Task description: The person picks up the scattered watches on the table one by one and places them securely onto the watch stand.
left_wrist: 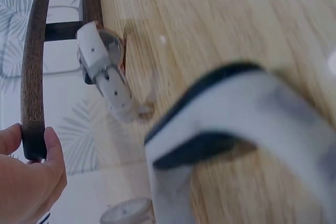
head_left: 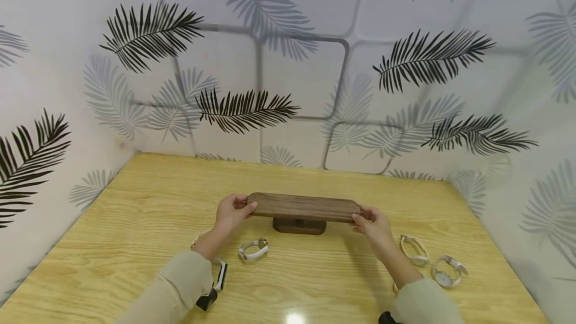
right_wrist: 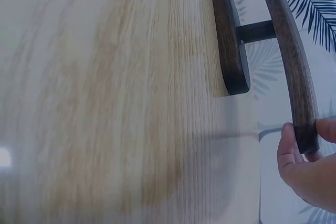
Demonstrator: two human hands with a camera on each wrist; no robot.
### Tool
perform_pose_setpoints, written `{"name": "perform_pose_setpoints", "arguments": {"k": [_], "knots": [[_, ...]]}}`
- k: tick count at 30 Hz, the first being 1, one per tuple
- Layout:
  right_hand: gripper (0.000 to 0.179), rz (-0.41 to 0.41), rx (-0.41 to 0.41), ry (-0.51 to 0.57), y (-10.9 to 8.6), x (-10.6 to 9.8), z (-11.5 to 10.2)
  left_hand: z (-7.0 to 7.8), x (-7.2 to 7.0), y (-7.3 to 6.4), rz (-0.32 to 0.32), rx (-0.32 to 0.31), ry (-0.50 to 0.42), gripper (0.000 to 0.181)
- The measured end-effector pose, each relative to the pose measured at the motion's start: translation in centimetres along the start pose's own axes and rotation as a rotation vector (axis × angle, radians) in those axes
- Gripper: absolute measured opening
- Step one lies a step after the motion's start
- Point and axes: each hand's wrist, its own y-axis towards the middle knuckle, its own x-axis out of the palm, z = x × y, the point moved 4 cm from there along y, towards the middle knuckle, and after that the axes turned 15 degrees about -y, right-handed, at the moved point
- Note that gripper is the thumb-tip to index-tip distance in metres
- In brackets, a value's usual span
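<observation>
A dark brown wooden display stand [head_left: 303, 206] stands near the middle of the table, its long rounded top bar carried on a short post over a small base [head_left: 299, 226]. My left hand [head_left: 231, 214] pinches the bar's left end between thumb and fingers. At the opposite end, my right hand [head_left: 374, 226] pinches the bar in the same way. The left wrist view shows the bar's end [left_wrist: 34, 140] between thumb and fingertips; in the right wrist view the other end [right_wrist: 306, 137] is gripped likewise. Nothing hangs on the bar.
A white-strapped watch [head_left: 253, 249] lies in front of the stand's left side. Beside my left forearm is a white-and-black band [head_left: 221, 274]. Two watches, one cream [head_left: 415, 250] and one pale pink [head_left: 449, 271], lie right of my right forearm. A leaf-patterned wall [head_left: 297, 74] rises behind the table.
</observation>
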Motion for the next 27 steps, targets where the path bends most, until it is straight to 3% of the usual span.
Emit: {"name": "perform_pose_setpoints", "arguments": {"k": [11,27], "knots": [[0.041,-0.008,0.032,-0.014,-0.5,-1.8,1.2,-0.1,1.6,-1.0,-0.010,-0.010,-0.013,0.027],[0.039,-0.017,0.040,-0.018,-1.7,-2.6,1.7,-0.6,2.4,-1.6,-0.053,-0.026,-0.032,0.031]]}}
